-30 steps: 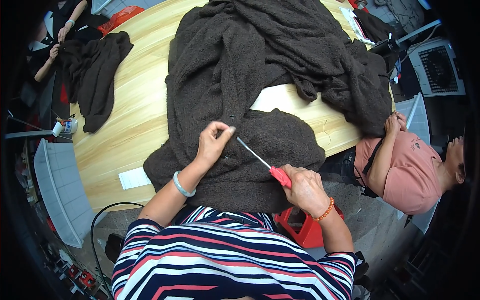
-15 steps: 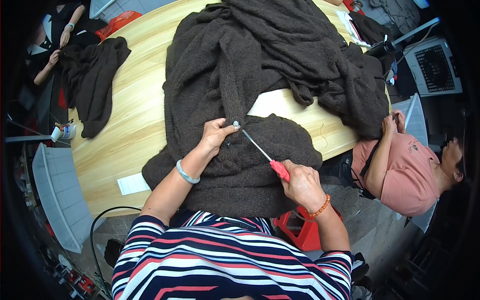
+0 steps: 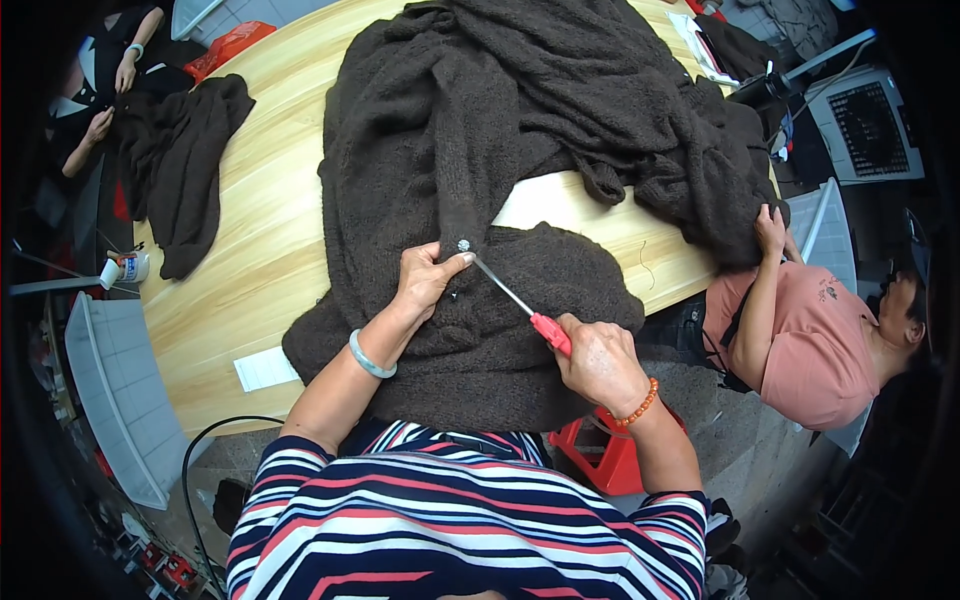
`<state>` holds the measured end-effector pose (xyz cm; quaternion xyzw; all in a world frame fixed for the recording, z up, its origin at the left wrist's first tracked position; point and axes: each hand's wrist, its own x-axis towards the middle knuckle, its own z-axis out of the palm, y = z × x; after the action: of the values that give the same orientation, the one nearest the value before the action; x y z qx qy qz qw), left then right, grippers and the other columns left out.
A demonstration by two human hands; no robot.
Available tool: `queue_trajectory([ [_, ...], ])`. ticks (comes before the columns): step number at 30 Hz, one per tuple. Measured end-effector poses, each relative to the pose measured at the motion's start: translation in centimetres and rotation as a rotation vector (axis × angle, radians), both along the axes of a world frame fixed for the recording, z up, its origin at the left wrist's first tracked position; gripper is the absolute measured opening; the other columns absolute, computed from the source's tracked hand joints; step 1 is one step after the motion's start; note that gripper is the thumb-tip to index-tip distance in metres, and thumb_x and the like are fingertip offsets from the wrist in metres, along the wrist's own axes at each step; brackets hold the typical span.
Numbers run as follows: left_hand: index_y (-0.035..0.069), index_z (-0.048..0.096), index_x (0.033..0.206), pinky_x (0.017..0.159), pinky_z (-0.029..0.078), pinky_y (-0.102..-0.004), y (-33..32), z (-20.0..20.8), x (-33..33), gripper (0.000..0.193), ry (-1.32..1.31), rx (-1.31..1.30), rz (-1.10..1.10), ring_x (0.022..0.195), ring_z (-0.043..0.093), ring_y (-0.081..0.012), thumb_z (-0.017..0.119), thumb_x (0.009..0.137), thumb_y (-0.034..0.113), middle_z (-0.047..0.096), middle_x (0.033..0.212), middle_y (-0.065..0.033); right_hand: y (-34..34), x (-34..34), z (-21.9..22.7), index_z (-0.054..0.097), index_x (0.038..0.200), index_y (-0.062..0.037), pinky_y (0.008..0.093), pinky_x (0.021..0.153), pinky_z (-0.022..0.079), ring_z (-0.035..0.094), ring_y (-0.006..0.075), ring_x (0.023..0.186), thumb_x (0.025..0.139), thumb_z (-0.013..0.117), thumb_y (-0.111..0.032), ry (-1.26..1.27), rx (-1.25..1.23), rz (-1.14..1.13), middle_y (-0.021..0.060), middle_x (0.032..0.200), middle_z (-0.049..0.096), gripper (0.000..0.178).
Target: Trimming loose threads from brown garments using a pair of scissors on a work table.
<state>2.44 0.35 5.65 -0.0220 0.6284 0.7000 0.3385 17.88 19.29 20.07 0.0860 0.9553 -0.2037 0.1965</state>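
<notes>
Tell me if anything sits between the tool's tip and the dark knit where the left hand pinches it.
Nothing visible does. The red-handled tool in the right hand runs straight to the knit beside the left hand fingertips.

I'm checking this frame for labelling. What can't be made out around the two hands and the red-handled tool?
Head view only:
- Tool tip: too small, meets dark knit garment by left hand.
- Right hand fingers: curled under, hidden.
- Small shiny piece: too small to identify.

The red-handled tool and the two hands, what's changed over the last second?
Little. The left hand still pinches the dark knit garment by a small metal stud, having crept slightly up it. The right hand keeps the red-handled tool, tip at that spot. The table is unchanged.
</notes>
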Motion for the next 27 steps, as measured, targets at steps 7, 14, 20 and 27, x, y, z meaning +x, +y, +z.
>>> queue_trajectory([
  [7,-0.001,0.071,0.087,0.060,0.050,-0.0213,0.0,0.8,-0.1,0.004,-0.060,0.036,0.012,0.067,0.061,-0.0068,0.072,0.084,-0.001,0.070,0.081,-0.0027,-0.1,-0.3,0.1,0.061,0.090,-0.0056,0.0490,0.065,0.053,0.065,0.0407,0.068,0.084,0.063,-0.016,0.011,0.004,-0.001,0.0222,0.067,0.063,0.012],
  [14,-0.001,0.071,0.087,0.062,0.050,-0.0223,-0.3,0.1,-0.1,0.003,-0.028,0.011,0.001,0.068,0.061,-0.0072,0.072,0.084,0.001,0.070,0.081,-0.0030,-0.2,-0.2,0.0,0.062,0.091,-0.0055,0.0494,0.064,0.053,0.065,0.0409,0.068,0.085,0.063,-0.016,0.017,-0.009,0.006,0.0226,0.067,0.063,0.012],
  [20,-0.001,0.071,0.087,0.062,0.052,-0.0234,-0.5,-0.1,0.1,0.004,-0.024,0.029,-0.004,0.069,0.062,-0.0082,0.072,0.084,0.001,0.070,0.082,-0.0044,-0.3,0.0,-0.4,0.062,0.091,-0.0054,0.0495,0.065,0.053,0.065,0.0410,0.069,0.085,0.062,-0.016,0.024,-0.031,0.011,0.0227,0.067,0.063,0.013],
  [27,-0.001,0.070,0.087,0.063,0.052,-0.0227,-0.7,0.5,0.1,0.004,-0.045,0.029,0.002,0.069,0.063,-0.0087,0.072,0.084,0.000,0.070,0.083,-0.0048,-0.4,0.0,-0.2,0.063,0.094,-0.0064,0.0502,0.067,0.053,0.065,0.0415,0.070,0.085,0.062,-0.017,-0.004,-0.044,0.019,0.0233,0.069,0.063,0.013],
])
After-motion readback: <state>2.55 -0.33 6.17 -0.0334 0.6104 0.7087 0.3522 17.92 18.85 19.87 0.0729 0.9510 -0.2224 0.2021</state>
